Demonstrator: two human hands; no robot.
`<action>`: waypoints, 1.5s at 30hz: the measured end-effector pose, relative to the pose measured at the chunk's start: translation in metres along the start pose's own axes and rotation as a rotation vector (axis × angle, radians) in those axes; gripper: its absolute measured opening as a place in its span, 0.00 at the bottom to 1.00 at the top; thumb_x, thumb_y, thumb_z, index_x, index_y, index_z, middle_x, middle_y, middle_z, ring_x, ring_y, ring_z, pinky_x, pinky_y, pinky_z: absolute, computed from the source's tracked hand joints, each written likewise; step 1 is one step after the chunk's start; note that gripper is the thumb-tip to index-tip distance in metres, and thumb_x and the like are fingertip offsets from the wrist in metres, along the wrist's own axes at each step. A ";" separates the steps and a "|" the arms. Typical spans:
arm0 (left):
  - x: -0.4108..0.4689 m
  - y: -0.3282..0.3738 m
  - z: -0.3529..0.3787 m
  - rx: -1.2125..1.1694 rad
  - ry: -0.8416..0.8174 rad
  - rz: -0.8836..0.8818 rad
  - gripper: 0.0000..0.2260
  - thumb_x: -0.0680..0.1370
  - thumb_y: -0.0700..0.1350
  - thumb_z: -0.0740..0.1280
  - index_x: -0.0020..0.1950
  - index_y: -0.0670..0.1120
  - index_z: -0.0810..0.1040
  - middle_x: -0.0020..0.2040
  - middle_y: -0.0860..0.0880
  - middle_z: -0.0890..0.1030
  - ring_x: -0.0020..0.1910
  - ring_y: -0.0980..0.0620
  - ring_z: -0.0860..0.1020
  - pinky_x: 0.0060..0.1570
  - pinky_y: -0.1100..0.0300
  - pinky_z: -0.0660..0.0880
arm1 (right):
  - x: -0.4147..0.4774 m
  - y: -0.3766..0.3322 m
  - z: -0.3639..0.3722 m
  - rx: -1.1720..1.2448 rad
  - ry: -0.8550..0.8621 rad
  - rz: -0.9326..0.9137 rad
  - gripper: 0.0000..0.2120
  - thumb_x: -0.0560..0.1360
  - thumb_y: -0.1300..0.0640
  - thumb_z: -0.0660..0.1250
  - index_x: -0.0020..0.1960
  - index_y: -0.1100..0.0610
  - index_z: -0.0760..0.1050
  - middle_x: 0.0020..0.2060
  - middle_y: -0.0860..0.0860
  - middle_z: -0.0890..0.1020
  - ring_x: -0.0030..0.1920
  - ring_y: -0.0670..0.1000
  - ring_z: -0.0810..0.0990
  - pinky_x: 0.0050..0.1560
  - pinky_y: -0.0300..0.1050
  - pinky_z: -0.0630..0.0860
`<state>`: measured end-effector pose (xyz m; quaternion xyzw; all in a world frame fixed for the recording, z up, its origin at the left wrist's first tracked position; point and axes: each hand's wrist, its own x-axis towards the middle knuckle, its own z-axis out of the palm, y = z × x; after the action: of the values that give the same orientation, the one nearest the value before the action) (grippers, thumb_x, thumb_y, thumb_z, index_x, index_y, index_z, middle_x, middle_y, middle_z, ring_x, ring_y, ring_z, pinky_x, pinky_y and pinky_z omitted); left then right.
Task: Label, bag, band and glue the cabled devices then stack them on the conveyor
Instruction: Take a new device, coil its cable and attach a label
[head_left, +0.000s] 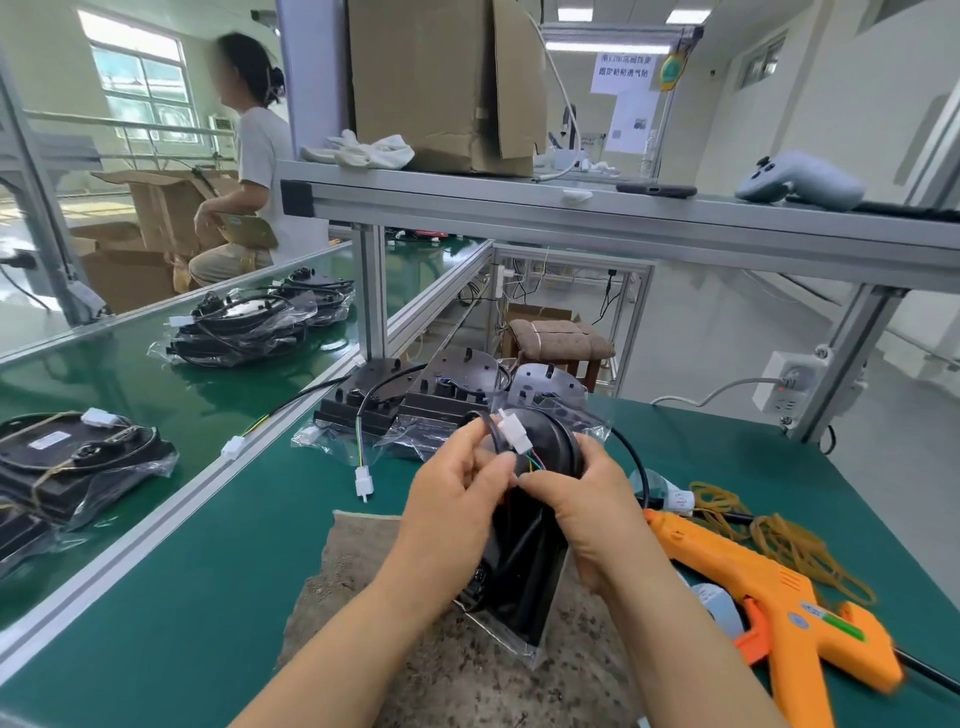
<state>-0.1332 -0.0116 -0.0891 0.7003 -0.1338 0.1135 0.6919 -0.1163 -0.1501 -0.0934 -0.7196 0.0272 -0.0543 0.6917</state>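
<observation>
A green-matted workbench (249, 561) stands in a bright factory hall, under an aluminium shelf (571, 213) that carries a cardboard box (441, 78), white gloves (363, 148) and a grey controller (800, 182). To the left runs the green conveyor (130, 374).

Over a brownish speckled pad (363, 613) at the near edge of the bench, the person holds a black device (519, 571) in a clear plastic bag. It stands on its lower end on the pad and leans away from the camera. Its black cable (493, 431) loops up at the top and ends in a white connector (511, 431) with coloured wires below it.

The left hand (452, 499) has its fingers curled and pinches the cable loop just under the connector. The right hand (587, 514) meets it there: thumb and forefinger pinch at the wires, and the other fingers curl round the device's right edge.

More devices (374, 395), some in bags, lie at the back of the bench with their cables trailing forward. To the right of the hands lie an orange glue gun (769, 587) and a loose heap of rubber bands (789, 540).

On the conveyor sit two stacks of bagged devices, one near the far end (244, 322) and one at the left edge (78, 457). Beyond the conveyor another person (249, 156) sits among cardboard cartons.
</observation>
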 end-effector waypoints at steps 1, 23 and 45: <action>-0.002 -0.001 0.000 0.184 0.005 0.115 0.12 0.80 0.41 0.66 0.63 0.49 0.76 0.36 0.60 0.76 0.35 0.63 0.73 0.41 0.72 0.70 | -0.001 -0.002 0.001 0.007 -0.017 -0.001 0.24 0.55 0.56 0.75 0.51 0.47 0.79 0.43 0.49 0.87 0.43 0.52 0.87 0.46 0.53 0.84; 0.014 0.001 -0.012 0.126 0.045 -0.262 0.21 0.60 0.56 0.78 0.45 0.48 0.76 0.37 0.51 0.76 0.34 0.55 0.73 0.36 0.60 0.72 | -0.011 -0.002 -0.011 0.030 -0.157 -0.028 0.30 0.54 0.40 0.83 0.54 0.39 0.77 0.51 0.45 0.86 0.51 0.48 0.86 0.50 0.46 0.83; -0.085 -0.054 -0.025 0.713 0.002 0.416 0.11 0.74 0.42 0.73 0.56 0.44 0.84 0.60 0.55 0.81 0.59 0.66 0.76 0.60 0.74 0.70 | 0.010 0.052 -0.027 0.477 0.181 0.398 0.21 0.72 0.60 0.75 0.62 0.64 0.75 0.52 0.67 0.84 0.48 0.65 0.84 0.51 0.66 0.80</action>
<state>-0.1933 0.0163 -0.1685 0.8540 -0.2241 0.2909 0.3685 -0.1078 -0.1797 -0.1436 -0.5098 0.2156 0.0134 0.8327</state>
